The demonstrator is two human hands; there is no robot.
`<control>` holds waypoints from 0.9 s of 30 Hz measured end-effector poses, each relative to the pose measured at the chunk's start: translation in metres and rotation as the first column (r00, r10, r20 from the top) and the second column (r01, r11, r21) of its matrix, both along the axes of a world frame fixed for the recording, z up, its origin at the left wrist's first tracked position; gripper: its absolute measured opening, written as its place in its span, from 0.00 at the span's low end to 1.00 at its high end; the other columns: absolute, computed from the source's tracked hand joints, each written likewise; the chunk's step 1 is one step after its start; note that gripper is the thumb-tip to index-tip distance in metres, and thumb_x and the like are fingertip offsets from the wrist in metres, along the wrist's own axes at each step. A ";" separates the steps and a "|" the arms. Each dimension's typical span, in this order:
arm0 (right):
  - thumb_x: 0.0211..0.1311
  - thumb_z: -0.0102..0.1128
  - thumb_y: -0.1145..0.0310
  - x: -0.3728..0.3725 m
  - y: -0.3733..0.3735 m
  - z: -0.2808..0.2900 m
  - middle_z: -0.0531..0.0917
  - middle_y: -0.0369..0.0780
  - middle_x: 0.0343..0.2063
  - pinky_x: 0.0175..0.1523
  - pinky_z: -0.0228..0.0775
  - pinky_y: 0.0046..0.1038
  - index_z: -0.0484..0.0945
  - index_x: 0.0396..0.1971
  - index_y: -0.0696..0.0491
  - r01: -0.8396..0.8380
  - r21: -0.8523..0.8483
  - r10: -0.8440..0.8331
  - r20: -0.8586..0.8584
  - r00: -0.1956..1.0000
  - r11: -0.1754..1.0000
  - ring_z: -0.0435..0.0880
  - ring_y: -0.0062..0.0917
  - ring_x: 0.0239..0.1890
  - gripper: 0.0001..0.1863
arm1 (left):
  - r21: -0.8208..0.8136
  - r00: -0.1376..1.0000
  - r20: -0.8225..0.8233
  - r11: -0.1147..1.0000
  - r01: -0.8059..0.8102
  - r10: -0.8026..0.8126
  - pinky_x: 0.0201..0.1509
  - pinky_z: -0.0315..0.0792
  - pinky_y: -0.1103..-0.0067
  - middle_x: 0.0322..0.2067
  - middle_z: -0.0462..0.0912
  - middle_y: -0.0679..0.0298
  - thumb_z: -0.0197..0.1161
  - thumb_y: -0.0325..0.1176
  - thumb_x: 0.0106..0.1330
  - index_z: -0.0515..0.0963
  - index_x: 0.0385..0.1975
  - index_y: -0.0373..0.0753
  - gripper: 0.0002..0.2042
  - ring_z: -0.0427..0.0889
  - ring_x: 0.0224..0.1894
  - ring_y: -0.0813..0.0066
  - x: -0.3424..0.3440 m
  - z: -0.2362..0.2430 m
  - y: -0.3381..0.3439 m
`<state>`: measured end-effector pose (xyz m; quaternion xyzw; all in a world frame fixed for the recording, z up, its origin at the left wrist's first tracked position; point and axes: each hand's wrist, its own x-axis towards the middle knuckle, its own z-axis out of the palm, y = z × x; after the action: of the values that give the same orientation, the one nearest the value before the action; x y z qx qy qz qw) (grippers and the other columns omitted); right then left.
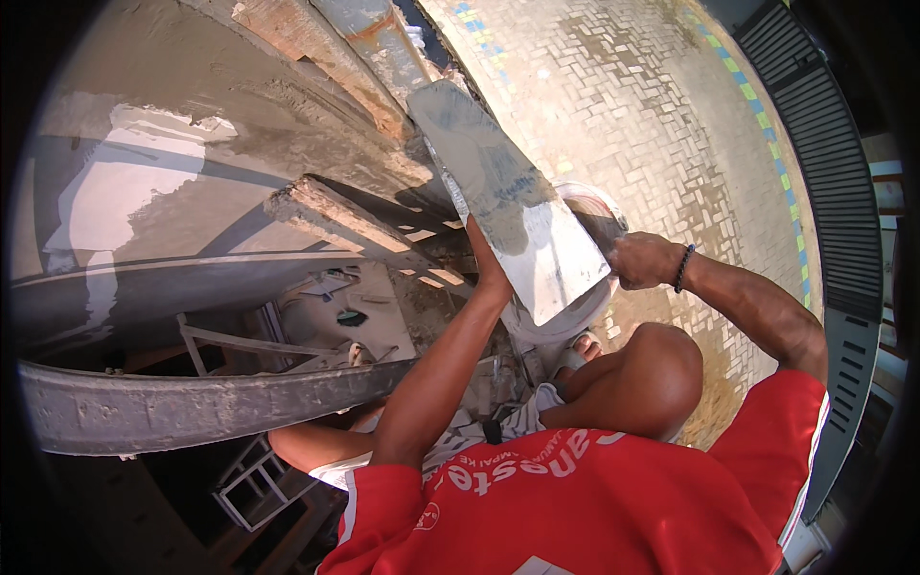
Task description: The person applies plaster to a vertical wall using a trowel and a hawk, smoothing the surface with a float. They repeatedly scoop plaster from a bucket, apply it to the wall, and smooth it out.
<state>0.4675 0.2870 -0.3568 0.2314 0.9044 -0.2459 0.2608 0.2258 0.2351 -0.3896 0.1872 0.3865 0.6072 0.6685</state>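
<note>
A long white board [565, 278], with wet grey plaster [479, 163] over much of its upper part, slants across the middle of the view. My left hand [487, 259] grips its left edge from beneath, the fingers mostly hidden behind it. Beside the board's right edge, my right hand [640, 259] is closed on a dark flat tool [599, 225], apparently a trowel, over a white bucket [585, 318]. The bucket is partly hidden by the board.
Rough, rusty beams [326, 216] and a partly plastered wall [134, 182] fill the left. My bent knees flank a dark curved ledge [192, 407]; a metal frame [249, 479] lies below it. Far down at right are paving [652, 115] and a dark gate [815, 125].
</note>
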 end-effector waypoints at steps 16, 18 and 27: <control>0.42 0.58 0.71 0.008 0.001 -0.017 0.79 0.54 0.19 0.31 0.71 0.41 0.76 0.22 0.63 0.135 -0.402 -0.177 -0.067 0.982 0.906 0.79 0.48 0.25 0.10 | 0.032 0.980 0.196 0.999 0.021 -0.027 0.56 0.72 0.71 0.50 0.73 0.58 0.33 0.61 0.69 0.63 0.58 0.37 0.33 0.76 0.51 0.68 0.016 0.009 -0.025; 0.42 0.58 0.71 0.014 -0.002 -0.025 0.79 0.54 0.19 0.31 0.71 0.40 0.77 0.23 0.64 0.155 -0.448 -0.212 -0.080 0.974 0.881 0.79 0.46 0.24 0.10 | 0.037 0.989 0.142 0.999 0.028 -0.033 0.56 0.72 0.72 0.50 0.73 0.58 0.33 0.60 0.70 0.63 0.58 0.37 0.32 0.76 0.51 0.68 0.019 0.003 -0.026; 0.49 0.57 0.71 0.012 -0.012 -0.013 0.74 0.38 0.14 0.20 0.67 0.26 0.76 0.32 0.59 0.511 -0.642 -0.471 0.253 0.845 0.572 0.74 0.22 0.17 0.10 | 0.000 0.936 0.348 0.998 -0.059 0.056 0.58 0.70 0.72 0.52 0.72 0.58 0.33 0.58 0.71 0.63 0.58 0.36 0.31 0.74 0.53 0.68 0.030 -0.007 -0.043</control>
<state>0.4796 0.2754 -0.3700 0.3658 0.6391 -0.6190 0.2731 0.2555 0.1926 -0.3967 0.0689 0.2644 0.6519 0.7074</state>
